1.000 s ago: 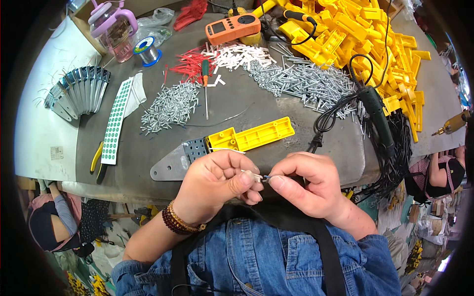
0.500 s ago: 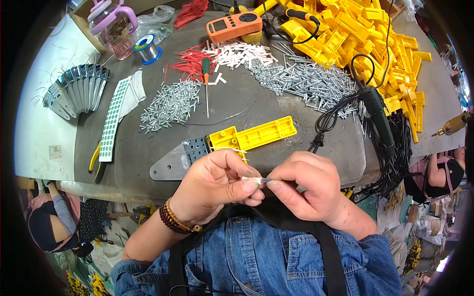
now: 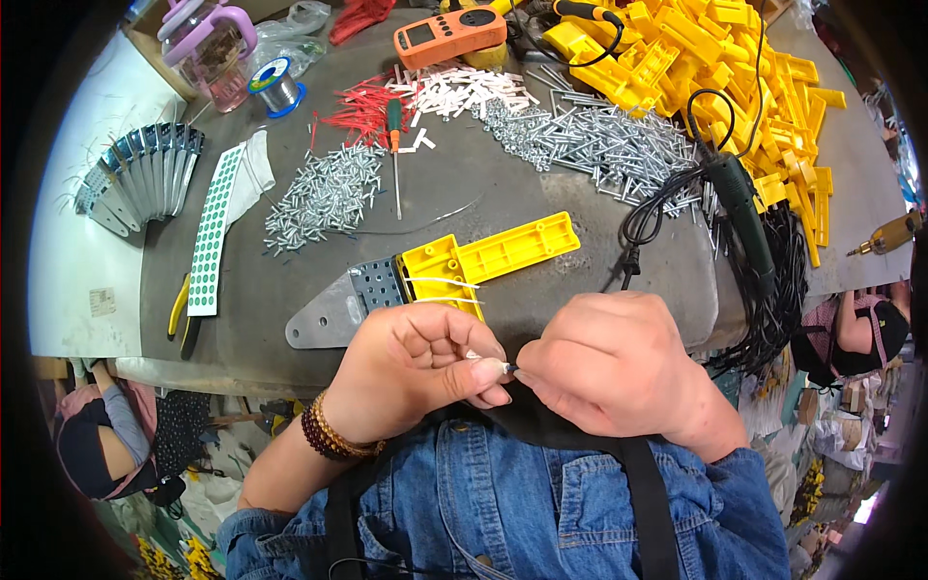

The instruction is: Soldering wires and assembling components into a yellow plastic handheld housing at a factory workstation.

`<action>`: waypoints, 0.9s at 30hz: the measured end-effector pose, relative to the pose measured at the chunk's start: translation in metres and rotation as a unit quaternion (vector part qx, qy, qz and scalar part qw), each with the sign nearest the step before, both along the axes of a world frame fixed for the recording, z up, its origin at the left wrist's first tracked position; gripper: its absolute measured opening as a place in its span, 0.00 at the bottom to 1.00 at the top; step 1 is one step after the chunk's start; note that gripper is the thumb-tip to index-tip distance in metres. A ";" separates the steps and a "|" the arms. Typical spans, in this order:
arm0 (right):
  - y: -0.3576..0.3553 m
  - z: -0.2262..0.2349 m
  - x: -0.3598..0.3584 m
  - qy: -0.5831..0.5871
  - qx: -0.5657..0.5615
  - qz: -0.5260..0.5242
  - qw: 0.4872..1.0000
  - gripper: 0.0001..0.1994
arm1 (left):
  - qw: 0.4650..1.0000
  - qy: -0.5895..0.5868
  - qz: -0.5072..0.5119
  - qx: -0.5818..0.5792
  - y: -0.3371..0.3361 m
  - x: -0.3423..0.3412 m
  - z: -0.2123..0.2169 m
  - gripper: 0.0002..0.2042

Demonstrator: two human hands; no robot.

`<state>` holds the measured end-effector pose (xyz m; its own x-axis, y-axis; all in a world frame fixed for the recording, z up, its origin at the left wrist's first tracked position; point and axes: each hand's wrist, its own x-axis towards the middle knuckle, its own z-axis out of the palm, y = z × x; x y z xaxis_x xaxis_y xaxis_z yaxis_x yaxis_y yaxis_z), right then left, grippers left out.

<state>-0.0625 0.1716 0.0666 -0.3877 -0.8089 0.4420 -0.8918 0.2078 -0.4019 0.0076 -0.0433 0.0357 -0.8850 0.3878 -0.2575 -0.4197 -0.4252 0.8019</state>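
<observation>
My left hand [image 3: 416,358] is closed, thumb and forefinger pinching a small white sleeve-like piece [image 3: 473,356], mostly hidden by the fingers. Close against it, my right hand [image 3: 609,358] is also closed, its fingertips on a thin dark wire-like strand [image 3: 511,368] that runs to the left fingertips. Just beyond both hands lies a half-shell yellow plastic handle [image 3: 522,246], joined to a grey pointed metal plate [image 3: 329,314]. Two white wires [image 3: 445,301] stick out across the handle's near end.
Heaped beyond are short screws [image 3: 324,198], long screws [image 3: 619,155], red sleeves [image 3: 362,116], white tubes [image 3: 459,89] and yellow shells [image 3: 696,58]. A screwdriver [image 3: 394,130], solder spool [image 3: 277,89], orange meter [image 3: 449,37], sticker sheet [image 3: 213,237], pliers [image 3: 184,319] and corded dark-green tool [image 3: 739,213] surround the work.
My right hand has turned so its back faces up, and its fingertips have come nearer the left ones. Less of the dark strand and white piece shows. The view has shifted slightly.
</observation>
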 end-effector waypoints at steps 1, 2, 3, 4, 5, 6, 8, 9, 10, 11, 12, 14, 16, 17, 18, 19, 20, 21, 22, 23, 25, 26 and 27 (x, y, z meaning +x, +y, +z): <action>0.000 0.000 0.001 -0.001 0.000 -0.001 1.000 0.08 | 1.000 0.007 0.009 -0.020 0.001 0.001 0.001 0.07; 0.000 0.001 0.001 0.021 0.018 -0.007 1.000 0.08 | 0.999 0.014 0.017 -0.039 0.002 0.002 0.002 0.07; 0.000 0.001 0.002 0.044 0.035 -0.011 0.998 0.08 | 0.999 0.013 0.017 -0.040 0.002 0.003 0.004 0.07; 0.000 0.001 0.002 0.043 0.035 -0.012 0.998 0.08 | 0.997 0.019 0.015 -0.069 0.001 0.004 0.006 0.07; 0.000 0.002 0.003 0.032 0.044 -0.014 0.998 0.09 | 0.995 0.026 0.014 -0.099 0.001 0.005 0.007 0.07; 0.000 0.002 0.003 0.022 0.052 -0.016 0.998 0.09 | 0.995 0.024 0.014 -0.100 0.001 0.005 0.007 0.07; 0.001 0.001 0.003 0.011 0.057 -0.015 0.998 0.09 | 0.993 0.039 0.020 -0.112 0.002 0.006 0.007 0.07; 0.001 0.001 0.003 0.003 0.062 -0.016 0.998 0.09 | 0.993 0.039 0.019 -0.112 0.002 0.006 0.006 0.07; 0.001 0.002 0.003 0.002 0.063 -0.017 0.998 0.09 | 0.993 0.045 0.012 -0.109 0.002 0.005 0.006 0.07; 0.002 0.003 0.003 -0.028 0.064 -0.006 0.998 0.08 | 0.993 0.052 0.004 -0.107 0.001 0.005 0.005 0.07; 0.002 0.004 0.002 -0.057 0.066 0.006 0.996 0.08 | 0.993 0.052 0.003 -0.107 0.001 0.005 0.004 0.07; 0.003 0.001 0.001 -0.099 0.060 0.004 0.993 0.08 | 0.996 0.047 -0.007 -0.080 0.000 0.005 0.004 0.07; 0.004 -0.003 0.001 -0.140 0.055 0.005 0.989 0.08 | 0.996 0.050 -0.004 -0.078 0.001 0.005 0.003 0.07; 0.006 -0.004 0.001 -0.145 0.050 0.011 0.988 0.08 | 0.996 0.052 -0.001 -0.076 0.001 0.006 0.003 0.07; 0.007 -0.005 0.001 -0.151 0.045 0.017 0.987 0.09 | 0.996 0.051 -0.001 -0.077 0.003 0.007 0.002 0.07; 0.007 -0.005 0.003 -0.152 0.044 0.018 0.987 0.09 | 0.991 0.074 0.026 -0.105 0.005 0.008 0.001 0.06; 0.007 -0.005 0.006 -0.182 0.059 -0.012 0.982 0.11 | 0.985 0.097 0.052 -0.133 0.006 0.009 0.000 0.06; 0.008 -0.004 0.008 -0.210 0.073 -0.044 0.974 0.13 | 0.985 0.098 0.050 -0.132 0.007 0.009 0.001 0.06; 0.008 -0.005 0.008 -0.210 0.073 -0.046 0.974 0.13 | 0.977 0.104 0.033 -0.183 0.007 0.008 0.004 0.05; 0.007 -0.007 0.008 -0.198 0.056 -0.039 0.978 0.15 | 0.966 0.111 0.017 -0.233 0.007 0.008 0.005 0.05; 0.005 -0.009 0.009 -0.188 0.037 -0.030 0.981 0.17 | 0.960 0.126 0.030 -0.247 0.010 0.008 0.005 0.04; 0.005 -0.008 0.009 -0.178 0.053 -0.027 0.982 0.17 | 0.954 0.141 0.044 -0.260 0.011 0.008 0.005 0.04; 0.005 -0.007 0.008 -0.168 0.068 -0.023 0.983 0.16 | 0.954 0.141 0.044 -0.261 0.011 0.008 0.003 0.04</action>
